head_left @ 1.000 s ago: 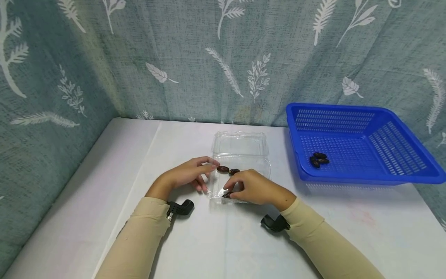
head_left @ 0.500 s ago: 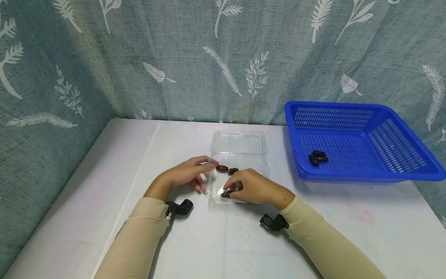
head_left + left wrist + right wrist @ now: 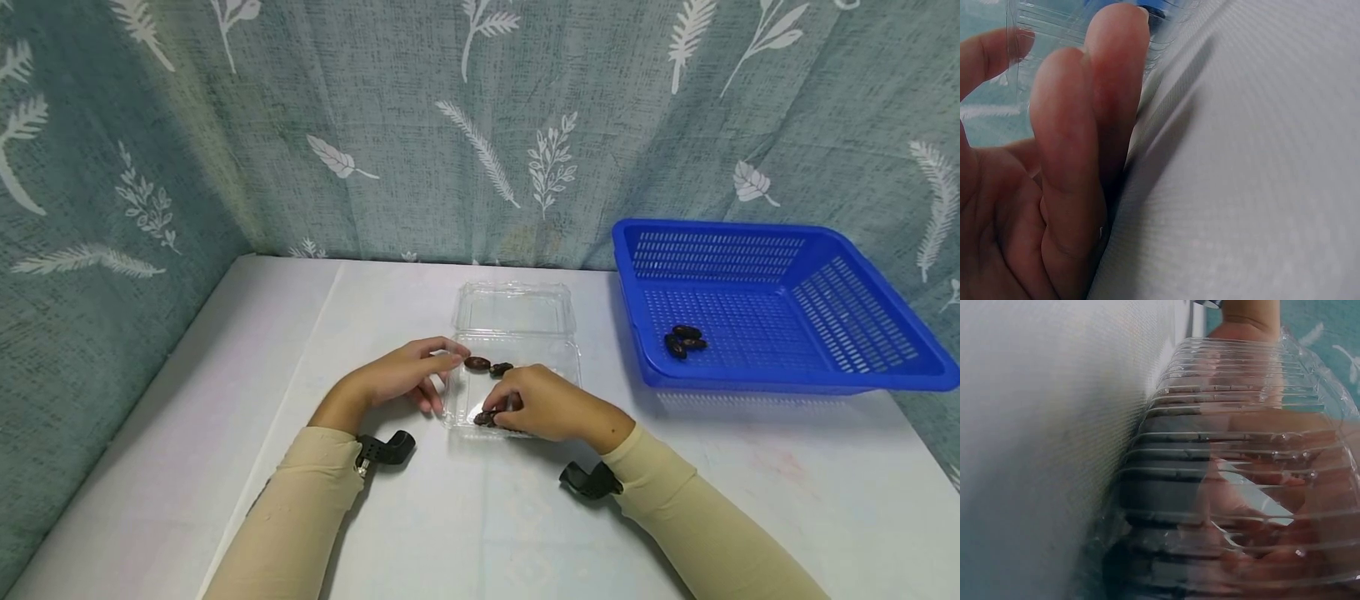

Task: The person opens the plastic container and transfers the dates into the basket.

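An open clear plastic clamshell box (image 3: 566,358) lies on the table, its lid (image 3: 513,308) folded back. Inside, a reddish-brown date (image 3: 477,364) sits beside a darker date (image 3: 501,369). My left hand (image 3: 401,372) holds the box at its left side, thumb over the rim and other fingers (image 3: 1066,125) outside the wall. My right hand (image 3: 551,404) reaches into the near part of the box and pinches a dark date (image 3: 483,419) low at the front wall. In the right wrist view, dark shapes and the right hand's fingers (image 3: 1229,494) show through the ribbed plastic.
A blue perforated plastic basket (image 3: 757,383) stands at the right with several dark dates (image 3: 685,340) in its near-left corner. White cloth covers the table (image 3: 375,533). A green leaf-patterned curtain (image 3: 412,167) hangs behind and at the left.
The right hand's fingertips have closed down on the dark date near the front wall. The left hand stays at the box's left side. The head view has shifted slightly.
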Demonstrator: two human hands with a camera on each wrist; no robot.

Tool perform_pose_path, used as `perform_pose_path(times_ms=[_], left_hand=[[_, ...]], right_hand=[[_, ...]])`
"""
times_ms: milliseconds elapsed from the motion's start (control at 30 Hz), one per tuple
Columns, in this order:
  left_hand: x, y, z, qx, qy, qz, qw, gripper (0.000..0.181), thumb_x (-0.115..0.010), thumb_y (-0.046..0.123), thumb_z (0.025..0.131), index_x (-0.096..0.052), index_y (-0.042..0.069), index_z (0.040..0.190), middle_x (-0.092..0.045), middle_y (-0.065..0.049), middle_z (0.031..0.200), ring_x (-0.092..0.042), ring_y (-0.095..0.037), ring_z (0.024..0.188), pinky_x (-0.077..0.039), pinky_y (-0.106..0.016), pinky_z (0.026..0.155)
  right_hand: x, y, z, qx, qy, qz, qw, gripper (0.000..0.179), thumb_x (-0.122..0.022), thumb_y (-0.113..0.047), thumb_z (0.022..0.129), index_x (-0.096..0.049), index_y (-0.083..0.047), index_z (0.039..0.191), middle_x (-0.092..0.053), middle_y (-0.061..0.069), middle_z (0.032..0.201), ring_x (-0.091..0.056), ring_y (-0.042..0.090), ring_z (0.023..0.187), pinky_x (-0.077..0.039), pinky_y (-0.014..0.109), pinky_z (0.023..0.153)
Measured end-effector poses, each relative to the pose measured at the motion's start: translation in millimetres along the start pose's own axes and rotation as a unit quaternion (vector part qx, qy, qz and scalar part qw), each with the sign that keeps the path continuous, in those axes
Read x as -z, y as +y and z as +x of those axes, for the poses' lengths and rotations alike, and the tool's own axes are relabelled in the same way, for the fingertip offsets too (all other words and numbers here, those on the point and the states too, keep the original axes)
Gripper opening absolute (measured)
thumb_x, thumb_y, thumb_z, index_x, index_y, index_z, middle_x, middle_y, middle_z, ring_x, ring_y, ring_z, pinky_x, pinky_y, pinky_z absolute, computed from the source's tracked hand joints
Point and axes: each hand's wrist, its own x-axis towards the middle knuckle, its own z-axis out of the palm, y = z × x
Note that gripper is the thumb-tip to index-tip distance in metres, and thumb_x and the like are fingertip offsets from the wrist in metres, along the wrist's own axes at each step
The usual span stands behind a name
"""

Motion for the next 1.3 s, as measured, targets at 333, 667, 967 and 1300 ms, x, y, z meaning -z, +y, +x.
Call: perform_pose_path(times_ms=[333,667,967,1300], left_hand=[[0.8,-2.5,1.0,-0.001,-0.002,0.000,1.0000,0.048,-0.050,0.046,0.103,-0.050,0.017,0.142,-0.049,-0.012,0.106,-0.070,-0.018,0.063,-0.058,-0.029,0.059],[0.8,-3.4,1.7,-0.004,-0.003,0.002,1.0000,0.047,-0.050,0.045,0.104,-0.050,0.018,0.142,-0.050,-0.012,0.106,-0.069,-0.018,0.062,-0.058,-0.029,0.059],[1.4,-5.0,1.6,-0.005,-0.002,0.003,1.0000,0.050,-0.051,0.046,0.103,-0.049,0.016,0.143,-0.050,-0.012,0.105,-0.069,-0.017,0.062,-0.058,-0.030,0.059],[0.4,-4.0,2.3,-0.011,-0.002,0.003,0.9999,0.048,-0.049,0.043,0.104,-0.050,0.014,0.142,-0.050,-0.010,0.103,-0.068,-0.016,0.061,-0.057,-0.029,0.058]], right_hand=[[2,-3,-2.1,0.010,0.069,-0.002,0.9975,0.017,-0.072,-0.010,0.091,-0.078,-0.013,0.107,-0.068,-0.002,0.091,-0.054,0.007,0.077,-0.047,0.021,0.066],[7,-8,-5.8,0.024,0.184,-0.003,0.9826,0.020,-0.072,-0.009,0.092,-0.076,-0.011,0.112,-0.069,-0.001,0.098,-0.060,0.014,0.085,-0.051,0.027,0.070],[16,-11,-8.8,0.028,0.236,0.008,0.9713,0.021,-0.072,-0.007,0.092,-0.076,-0.011,0.112,-0.069,0.002,0.101,-0.060,0.016,0.085,-0.055,0.038,0.070],[30,-13,-15.4,0.052,0.281,0.010,0.9582,0.022,-0.073,-0.004,0.090,-0.076,-0.009,0.112,-0.069,0.002,0.097,-0.058,0.014,0.082,-0.054,0.038,0.068]])
